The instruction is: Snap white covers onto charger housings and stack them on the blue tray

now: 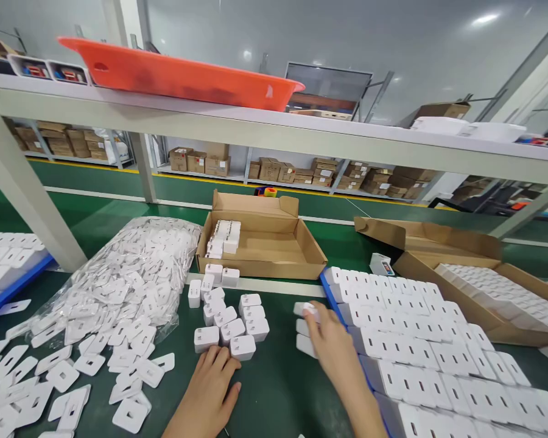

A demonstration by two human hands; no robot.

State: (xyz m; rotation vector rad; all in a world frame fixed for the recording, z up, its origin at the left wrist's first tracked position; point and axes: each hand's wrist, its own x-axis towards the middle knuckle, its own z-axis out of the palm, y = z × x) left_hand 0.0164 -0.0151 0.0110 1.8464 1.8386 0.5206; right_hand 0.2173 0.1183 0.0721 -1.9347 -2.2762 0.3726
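Observation:
My left hand (211,384) lies on the green mat with its fingers stretched out, fingertips at the near edge of a cluster of white plastic charger blocks (232,329). My right hand (329,340) has its fingers bent over a white charger block (300,308) at the far end of a short row beside the blue tray. Its thumb is mostly hidden. Two more white blocks (305,345) of that row lie nearer me. To the right, the blue tray (331,298) holds many white housings (406,340) in rows, each with a slot.
Left of my hands, a clear plastic bag (141,261) spills flat white cover plates (132,413). An open cardboard box (274,243) with some white blocks stands at the back. Another box (506,328) of white pieces is far right. A shelf with an orange basin (187,76) crosses above.

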